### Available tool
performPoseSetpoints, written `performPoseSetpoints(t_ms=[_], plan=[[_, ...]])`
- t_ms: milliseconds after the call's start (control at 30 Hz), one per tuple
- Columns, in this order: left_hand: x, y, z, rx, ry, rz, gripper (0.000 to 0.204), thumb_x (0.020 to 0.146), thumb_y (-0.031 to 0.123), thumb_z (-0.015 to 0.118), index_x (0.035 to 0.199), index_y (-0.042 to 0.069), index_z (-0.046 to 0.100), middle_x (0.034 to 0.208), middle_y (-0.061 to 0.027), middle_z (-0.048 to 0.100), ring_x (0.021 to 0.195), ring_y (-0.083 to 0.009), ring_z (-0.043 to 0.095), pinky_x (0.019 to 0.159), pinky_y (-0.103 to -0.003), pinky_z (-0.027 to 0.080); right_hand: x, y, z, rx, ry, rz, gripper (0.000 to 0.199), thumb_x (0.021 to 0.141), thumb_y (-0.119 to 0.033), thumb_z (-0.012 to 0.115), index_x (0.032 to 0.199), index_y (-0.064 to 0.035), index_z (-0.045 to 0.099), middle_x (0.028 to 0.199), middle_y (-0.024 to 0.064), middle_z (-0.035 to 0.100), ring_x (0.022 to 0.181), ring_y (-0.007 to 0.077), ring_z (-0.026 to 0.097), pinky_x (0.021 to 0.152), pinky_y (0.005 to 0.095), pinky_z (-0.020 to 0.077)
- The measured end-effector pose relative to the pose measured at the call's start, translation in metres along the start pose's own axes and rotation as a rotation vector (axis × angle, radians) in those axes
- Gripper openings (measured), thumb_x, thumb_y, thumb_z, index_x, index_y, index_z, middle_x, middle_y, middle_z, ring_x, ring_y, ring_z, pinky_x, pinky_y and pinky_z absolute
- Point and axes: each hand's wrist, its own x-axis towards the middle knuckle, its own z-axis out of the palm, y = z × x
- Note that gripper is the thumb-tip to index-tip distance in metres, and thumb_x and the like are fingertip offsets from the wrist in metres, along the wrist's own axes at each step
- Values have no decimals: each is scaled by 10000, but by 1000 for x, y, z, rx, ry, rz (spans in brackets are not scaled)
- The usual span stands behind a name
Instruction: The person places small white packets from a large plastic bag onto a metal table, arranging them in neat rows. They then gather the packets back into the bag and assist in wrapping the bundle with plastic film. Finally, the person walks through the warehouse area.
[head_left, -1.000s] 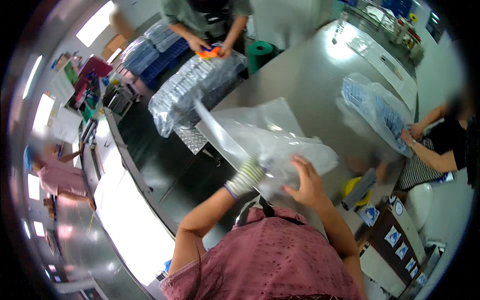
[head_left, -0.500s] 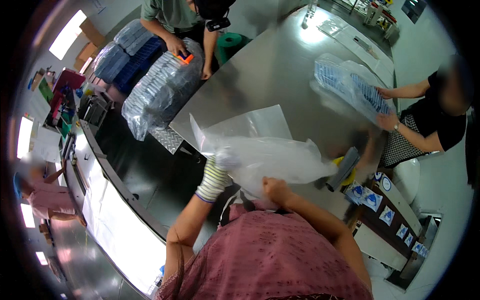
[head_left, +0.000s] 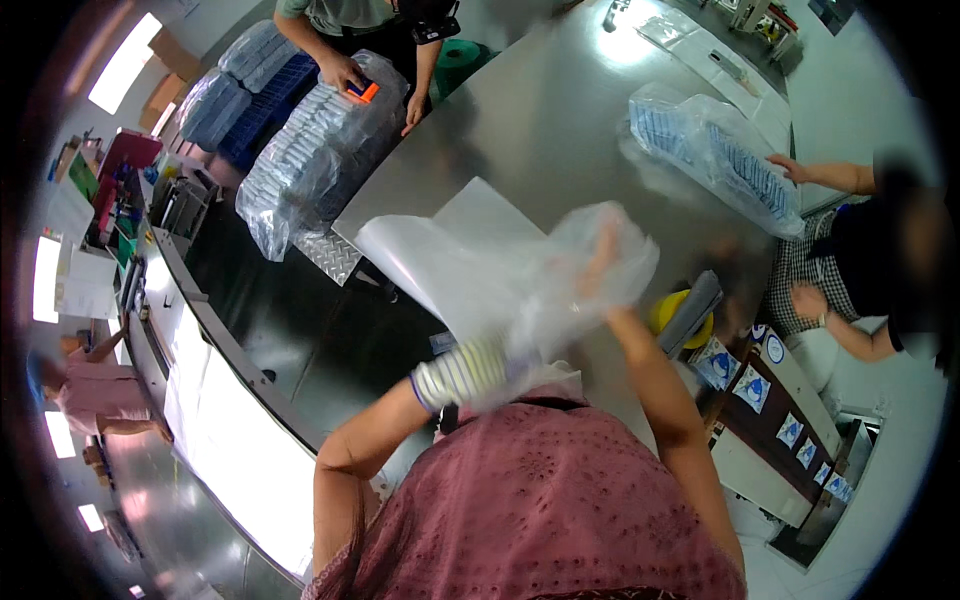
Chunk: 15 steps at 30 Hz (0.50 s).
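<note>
A clear, thin plastic bag is stretched out in front of me over the steel table. My left hand, in a white glove with yellowish and grey stripes, is closed on its near edge, the fingertips partly lost in plastic and blur. My bare right hand is raised at the bag's right end with film around it. Motion smears its fingers, so I cannot tell whether they grip. Under the bag lies a flat translucent plastic sheet.
On the steel table a filled bag of blue packs lies by a co-worker at right. A grey roll and yellow tape sit near the right edge. Another person scans bagged packs at left. A conveyor carries small packets.
My right hand has gone up and away from my body, into the film at the bag's right end. My left hand has moved nearer and rightward. The right co-worker has drawn one hand back.
</note>
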Motion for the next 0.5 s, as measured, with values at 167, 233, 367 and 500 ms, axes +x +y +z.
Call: performPoseSetpoints(t_ms=[167, 233, 367, 500], plan=[[-20, 42, 9, -1426, 281, -46, 426, 864, 275, 571, 1203, 37, 469, 1010, -90, 544, 895, -167, 523, 813, -286, 429, 52, 16, -51, -472, 222, 93, 1021, 700, -531, 660, 1404, -2, 142, 1445, 230, 169, 1360, 354, 82, 1084, 522, 80], [-29, 33, 8, -1711, 138, -21, 359, 818, 272, 651, 1073, 37, 560, 790, -28, 581, 709, -132, 522, 687, -268, 457, 61, 37, -49, -701, 30, 125, 881, 736, -472, 627, 1376, -27, 217, 1412, 209, 228, 1329, 338, 132, 1080, 522, 81], [-53, 3, 12, -1421, 102, -93, 245, 769, 197, 669, 931, 34, 584, 751, -66, 587, 661, -165, 538, 662, -308, 476, 53, 118, -15, -874, -160, 326, 506, 792, -268, 569, 1268, -119, 484, 1279, 152, 446, 1204, 289, 338, 1070, 479, 126], [-91, -78, 83, -626, 438, -1030, 346, 622, 114, 686, 940, 22, 586, 807, -175, 610, 800, -373, 582, 699, -392, 489, 24, 140, -13, -433, -163, 183, 161, 732, -54, 487, 876, -83, 551, 884, 60, 534, 793, 199, 465, 769, 314, 386]])
